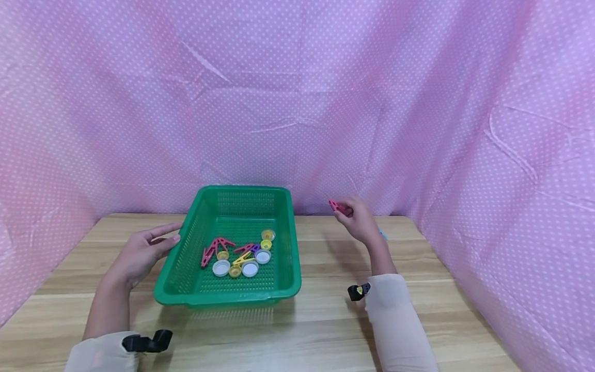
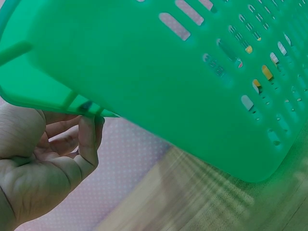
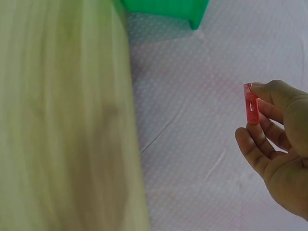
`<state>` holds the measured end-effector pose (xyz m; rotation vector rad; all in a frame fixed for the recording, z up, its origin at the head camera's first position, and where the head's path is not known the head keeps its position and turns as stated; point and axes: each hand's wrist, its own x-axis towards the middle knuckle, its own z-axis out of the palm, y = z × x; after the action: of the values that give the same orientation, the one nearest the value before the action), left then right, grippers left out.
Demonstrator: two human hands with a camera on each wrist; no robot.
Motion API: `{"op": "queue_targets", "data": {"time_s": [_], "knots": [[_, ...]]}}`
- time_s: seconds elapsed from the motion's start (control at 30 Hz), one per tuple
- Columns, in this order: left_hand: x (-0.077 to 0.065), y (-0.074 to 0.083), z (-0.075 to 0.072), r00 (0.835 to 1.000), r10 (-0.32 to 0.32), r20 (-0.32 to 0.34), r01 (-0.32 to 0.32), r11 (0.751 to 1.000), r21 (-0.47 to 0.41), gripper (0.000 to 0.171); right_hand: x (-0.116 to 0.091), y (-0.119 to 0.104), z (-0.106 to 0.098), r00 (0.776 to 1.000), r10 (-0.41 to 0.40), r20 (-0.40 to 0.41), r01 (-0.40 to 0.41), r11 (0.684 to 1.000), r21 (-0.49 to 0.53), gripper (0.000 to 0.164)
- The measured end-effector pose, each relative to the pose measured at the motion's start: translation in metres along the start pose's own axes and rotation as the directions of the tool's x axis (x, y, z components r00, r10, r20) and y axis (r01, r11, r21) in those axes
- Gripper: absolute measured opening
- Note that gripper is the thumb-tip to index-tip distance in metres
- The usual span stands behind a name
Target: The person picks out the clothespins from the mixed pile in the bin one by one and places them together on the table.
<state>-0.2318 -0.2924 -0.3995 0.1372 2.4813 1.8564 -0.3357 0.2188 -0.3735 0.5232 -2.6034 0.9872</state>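
My right hand (image 1: 357, 219) is raised above the table's right part and pinches a pinkish-red clothespin (image 3: 251, 103) between thumb and fingers. On the left, my left hand (image 1: 141, 253) is at the outer side of a green plastic basket (image 1: 297, 258), its fingertips at the left rim and its fingers loosely bent. Inside the basket lie several pinkish-red clothespins (image 1: 208, 253), a yellow clothespin (image 1: 244, 258), white bottle caps (image 1: 221, 267), yellowish caps (image 1: 235, 271) and a small purple piece (image 1: 255, 248). The left wrist view shows the basket's slotted outer wall close up.
A light wooden table (image 1: 325, 330) carries the basket. Pink dotted cloth (image 1: 297, 103) hangs behind and to the right. Something small and blue (image 1: 383, 234) shows just behind my right wrist, mostly hidden.
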Motion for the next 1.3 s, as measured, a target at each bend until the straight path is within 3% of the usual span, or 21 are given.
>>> {"op": "queue_targets", "data": {"time_s": [0.3, 0.67, 1.03, 1.3], "knots": [[0.000, 0.000, -0.001, 1.000, 0.000, 0.001, 0.000, 1.000, 0.013, 0.068, -0.005, 0.027, -0.001, 0.996, 0.034, -0.084, -0.035, 0.999, -0.002, 0.030], [-0.001, 0.001, -0.001, 1.000, -0.015, -0.011, 0.015, 0.999, 0.039, 0.067, -0.015, 0.055, -0.010, 0.982, 0.146, -0.121, -0.147, 0.989, -0.002, 0.035], [0.000, 0.004, 0.001, 1.000, -0.016, -0.012, 0.017, 0.999, 0.040, 0.068, -0.022, 0.082, -0.015, 0.952, 0.241, -0.188, -0.246, 0.969, -0.003, 0.034], [0.000, 0.002, 0.000, 1.000, 0.000, -0.014, 0.000, 1.000, 0.022, 0.067, -0.027, 0.094, -0.012, 0.931, 0.317, -0.180, -0.321, 0.947, 0.011, 0.034]]}}
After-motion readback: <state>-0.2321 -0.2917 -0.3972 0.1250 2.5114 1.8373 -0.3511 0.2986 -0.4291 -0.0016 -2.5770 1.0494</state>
